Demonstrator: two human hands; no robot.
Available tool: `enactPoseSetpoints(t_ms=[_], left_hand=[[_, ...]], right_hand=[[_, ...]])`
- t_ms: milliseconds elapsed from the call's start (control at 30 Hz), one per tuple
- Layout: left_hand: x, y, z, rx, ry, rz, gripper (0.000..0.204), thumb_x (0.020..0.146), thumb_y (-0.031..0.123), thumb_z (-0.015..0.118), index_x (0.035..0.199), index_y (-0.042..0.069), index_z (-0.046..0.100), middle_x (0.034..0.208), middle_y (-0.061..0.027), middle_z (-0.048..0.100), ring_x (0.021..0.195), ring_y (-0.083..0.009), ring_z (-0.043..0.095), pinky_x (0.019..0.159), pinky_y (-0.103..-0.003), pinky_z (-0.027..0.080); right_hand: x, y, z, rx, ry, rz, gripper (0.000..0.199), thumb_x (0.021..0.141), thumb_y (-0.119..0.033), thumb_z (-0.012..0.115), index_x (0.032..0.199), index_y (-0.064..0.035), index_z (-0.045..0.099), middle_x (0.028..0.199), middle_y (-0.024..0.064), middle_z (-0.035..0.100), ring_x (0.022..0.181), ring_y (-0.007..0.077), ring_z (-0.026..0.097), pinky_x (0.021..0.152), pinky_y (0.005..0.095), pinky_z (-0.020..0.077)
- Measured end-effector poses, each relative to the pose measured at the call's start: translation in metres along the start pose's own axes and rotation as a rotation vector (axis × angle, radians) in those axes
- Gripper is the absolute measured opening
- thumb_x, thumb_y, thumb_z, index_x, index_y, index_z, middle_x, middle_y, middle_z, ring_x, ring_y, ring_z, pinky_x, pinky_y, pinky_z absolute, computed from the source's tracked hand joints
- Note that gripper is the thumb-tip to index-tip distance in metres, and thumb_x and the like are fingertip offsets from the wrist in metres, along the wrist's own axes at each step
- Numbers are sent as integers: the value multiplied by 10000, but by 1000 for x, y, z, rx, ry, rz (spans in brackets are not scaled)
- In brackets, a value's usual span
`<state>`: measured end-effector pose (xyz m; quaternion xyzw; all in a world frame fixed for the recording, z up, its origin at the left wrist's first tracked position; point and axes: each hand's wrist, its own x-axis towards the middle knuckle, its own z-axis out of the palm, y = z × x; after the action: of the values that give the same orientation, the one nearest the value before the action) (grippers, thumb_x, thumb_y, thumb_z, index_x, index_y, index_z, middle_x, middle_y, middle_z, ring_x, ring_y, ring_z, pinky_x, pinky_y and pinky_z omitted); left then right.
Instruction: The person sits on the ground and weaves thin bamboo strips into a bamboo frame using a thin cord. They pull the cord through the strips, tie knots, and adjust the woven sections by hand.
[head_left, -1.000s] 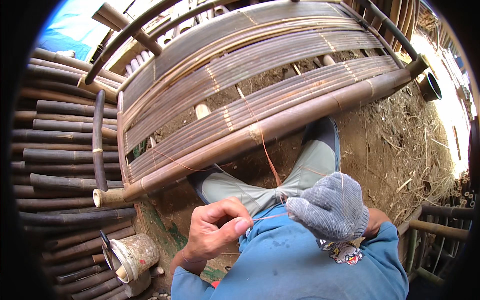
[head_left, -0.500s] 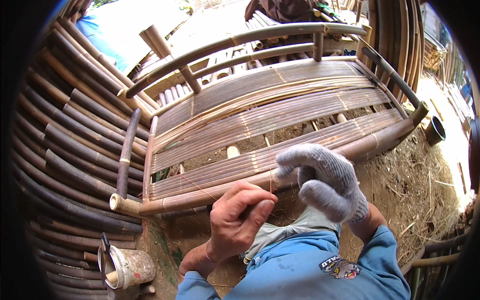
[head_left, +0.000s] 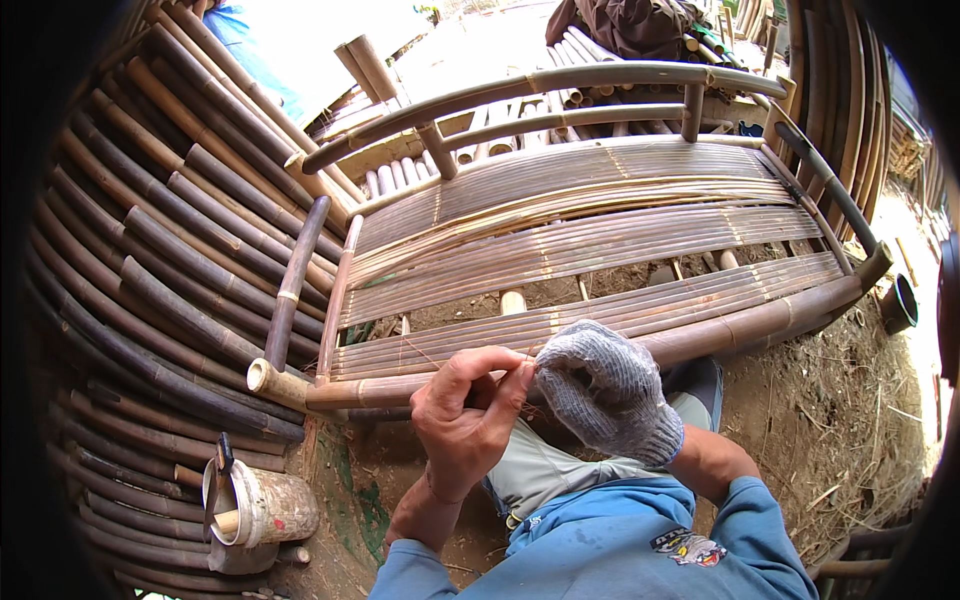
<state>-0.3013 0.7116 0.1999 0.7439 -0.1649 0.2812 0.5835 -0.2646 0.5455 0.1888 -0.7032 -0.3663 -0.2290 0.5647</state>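
My bare left hand (head_left: 465, 410) pinches a thin reddish string (head_left: 420, 354) between thumb and forefinger. In a grey knitted glove, my right hand (head_left: 605, 395) closes its fingertips against those of the left, at the string; the exact grip is too small to make out. Both hands are just in front of the front rail (head_left: 720, 328) of a dark bamboo bench (head_left: 385, 390). Its seat is made of narrow bamboo slats (head_left: 590, 245), with gaps showing the ground between the groups. Several pale loose strips (head_left: 560, 208) lie lengthwise across the seat.
Dark bamboo poles (head_left: 150, 300) are stacked along the left. A stained white bucket (head_left: 270, 507) holding tools stands at the lower left. A black bucket (head_left: 898, 305) sits beyond the bench's right end. More poles (head_left: 835, 110) stand upright at the back right, over dirt ground (head_left: 800, 430).
My gloved hand has come left and down, its fingers closing to meet my left fingertips. My left hand still pinches the string. The view has shifted, moving the bench rightward and lower in the picture.
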Motion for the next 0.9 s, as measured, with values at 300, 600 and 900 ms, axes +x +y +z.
enactPoseSetpoints(t_ms=[300, 600, 900], left_hand=[[-4, 0, -15, 30, -212, 41, 90, 867, -37, 677, 955, -19, 684, 877, -81, 664, 786, -130, 633, 723, -249, 508], [-15, -2, -13, -494, -129, -294, 98, 926, -37, 626, 1021, -44, 648, 964, -37, 633, 849, -59, 567, 781, -196, 457], [-16, 11, -1, -395, -128, -247, 101, 927, -52, 625, 1022, -40, 653, 937, -12, 627, 803, -30, 557, 711, -172, 445]], right_hand=[[2, 6, -9, -326, -27, -162, 254, 795, -47, 729, 1026, -105, 641, 916, 109, 654, 799, 322, 672, 658, 420, 550], [-3, -10, -27, -272, -47, -202, 507, 707, -73, 787, 1199, -130, 675, 1016, 97, 684, 858, 298, 680, 709, 395, 556], [4, -2, -22, -337, -62, -362, 320, 734, -166, 788, 1034, -131, 683, 906, 43, 626, 746, 261, 612, 607, 391, 458]])
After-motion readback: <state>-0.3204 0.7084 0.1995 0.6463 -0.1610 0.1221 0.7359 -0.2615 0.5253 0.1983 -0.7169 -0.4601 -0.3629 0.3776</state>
